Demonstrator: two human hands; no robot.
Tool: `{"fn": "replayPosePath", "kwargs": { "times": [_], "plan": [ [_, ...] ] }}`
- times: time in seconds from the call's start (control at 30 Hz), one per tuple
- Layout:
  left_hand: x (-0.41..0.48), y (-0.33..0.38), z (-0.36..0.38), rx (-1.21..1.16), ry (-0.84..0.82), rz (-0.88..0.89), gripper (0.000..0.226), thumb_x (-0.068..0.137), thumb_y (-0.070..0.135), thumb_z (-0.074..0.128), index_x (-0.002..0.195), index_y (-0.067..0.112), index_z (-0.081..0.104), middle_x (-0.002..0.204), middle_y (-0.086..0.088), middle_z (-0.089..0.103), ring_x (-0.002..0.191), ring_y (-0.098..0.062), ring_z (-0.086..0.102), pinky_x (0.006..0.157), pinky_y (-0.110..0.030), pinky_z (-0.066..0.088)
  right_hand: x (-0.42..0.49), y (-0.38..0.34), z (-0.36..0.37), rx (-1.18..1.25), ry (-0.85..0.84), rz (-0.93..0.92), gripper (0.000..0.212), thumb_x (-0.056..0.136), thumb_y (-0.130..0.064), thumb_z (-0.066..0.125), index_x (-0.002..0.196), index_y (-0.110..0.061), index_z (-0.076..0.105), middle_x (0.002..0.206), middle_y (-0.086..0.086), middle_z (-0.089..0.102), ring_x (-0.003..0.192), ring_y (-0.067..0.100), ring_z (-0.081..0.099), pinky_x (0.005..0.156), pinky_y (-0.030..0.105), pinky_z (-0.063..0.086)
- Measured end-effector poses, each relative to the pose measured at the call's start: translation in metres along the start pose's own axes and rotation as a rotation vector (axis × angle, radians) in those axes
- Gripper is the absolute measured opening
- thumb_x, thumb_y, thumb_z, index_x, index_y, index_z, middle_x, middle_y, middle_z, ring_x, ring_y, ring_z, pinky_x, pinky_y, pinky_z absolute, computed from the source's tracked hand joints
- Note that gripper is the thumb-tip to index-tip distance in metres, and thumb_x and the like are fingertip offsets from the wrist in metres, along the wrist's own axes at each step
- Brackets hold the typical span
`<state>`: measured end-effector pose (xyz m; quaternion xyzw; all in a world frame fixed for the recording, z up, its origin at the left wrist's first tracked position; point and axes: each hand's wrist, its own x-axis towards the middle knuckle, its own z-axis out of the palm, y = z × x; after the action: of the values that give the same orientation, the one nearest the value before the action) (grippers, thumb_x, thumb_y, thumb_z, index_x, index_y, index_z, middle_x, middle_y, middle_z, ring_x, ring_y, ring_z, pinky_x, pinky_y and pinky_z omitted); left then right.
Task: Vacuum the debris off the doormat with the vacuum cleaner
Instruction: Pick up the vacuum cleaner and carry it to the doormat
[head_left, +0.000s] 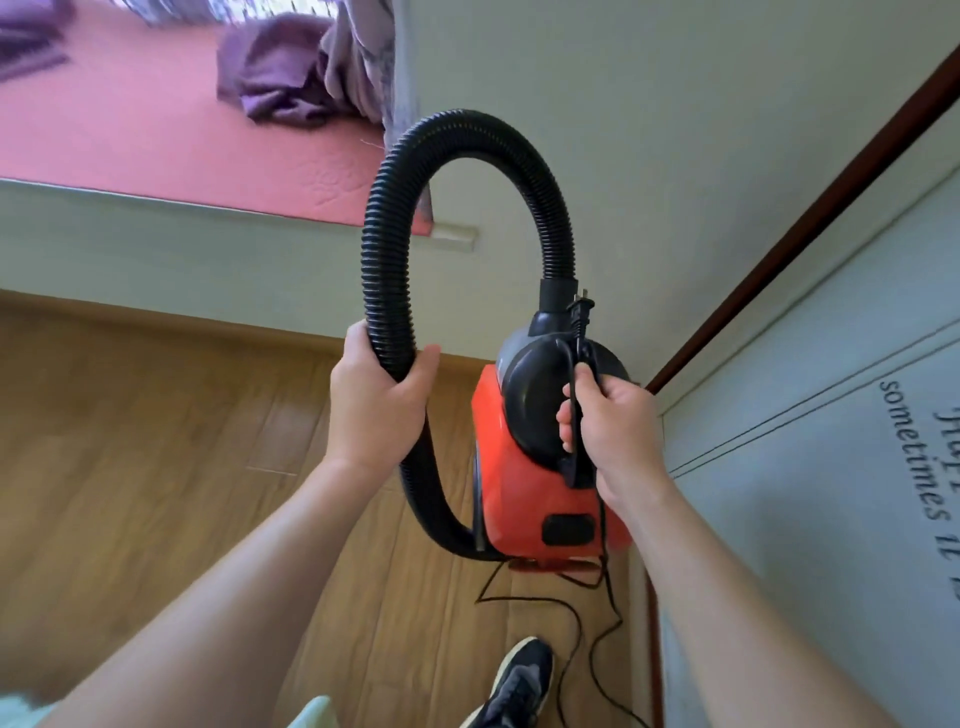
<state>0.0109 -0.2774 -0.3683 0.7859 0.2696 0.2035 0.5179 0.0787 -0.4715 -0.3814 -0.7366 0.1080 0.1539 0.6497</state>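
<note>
the hose passes under the left hand, so that stretch is covered, and its lower end slips behind the vacuum cleaner. the right hand hides most of the handle. the cord runs off the bottom edge at about 5 o'clock. the shoe is cut at 6 o'clock. the wall lettering is clipped by the 3 o'clock edge, unreadable beyond "sometimes". purple cloth is cropped at 12 o'clock.

Light: bright, soft daylight all over
Shadows: very faint
Edges: walls bend (wide lens)
Sharpness: a little blurry, mostly near the edges
</note>
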Motion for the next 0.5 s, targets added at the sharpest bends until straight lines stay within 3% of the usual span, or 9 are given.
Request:
{"fn": "replayPosePath", "kwargs": {
  "times": [0.13, 0.33, 0.5],
  "plan": [
    [-0.017, 0.029, -0.051, -0.046, 0.031, 0.04, 0.023, 0.093, 0.027, 0.071, 0.093, 0.021, 0.049, 0.081, -0.01, 0.066, 0.071, -0.024, 0.065, 0.062, -0.033, 0.055, -0.047, -0.045, 0.021, -0.013, -0.007, -0.068, 0.034, 0.104, -0.029, 0.053, 0.077, -0.01, 0.064, 0.053, 0.001, 0.057, 0.045, 0.016, 0.051, 0.046, 0.03, 0.045],
    [-0.036, 0.08, -0.13, -0.058, 0.081, 0.124, 0.025, 0.093, 0.026, 0.072, 0.09, 0.022, 0.048, 0.077, -0.002, 0.06, 0.065, -0.009, 0.058, 0.058, -0.016, 0.047, -0.119, -0.116, 0.049, -0.022, -0.039, -0.172, 0.035, 0.104, -0.028, 0.053, 0.076, -0.008, 0.063, 0.053, 0.002, 0.057, 0.044, 0.016, 0.05, 0.044, 0.029, 0.045],
    [-0.041, 0.13, -0.194, -0.092, 0.117, 0.172, 0.026, 0.092, 0.03, 0.073, 0.094, 0.026, 0.048, 0.084, -0.011, 0.066, 0.076, -0.028, 0.069, 0.067, -0.042, 0.059, -0.177, -0.178, 0.073, 0.024, -0.067, -0.264, 0.036, 0.104, -0.026, 0.054, 0.075, -0.006, 0.063, 0.051, 0.002, 0.056, 0.042, 0.016, 0.049, 0.042, 0.028, 0.043]
  ]
}}
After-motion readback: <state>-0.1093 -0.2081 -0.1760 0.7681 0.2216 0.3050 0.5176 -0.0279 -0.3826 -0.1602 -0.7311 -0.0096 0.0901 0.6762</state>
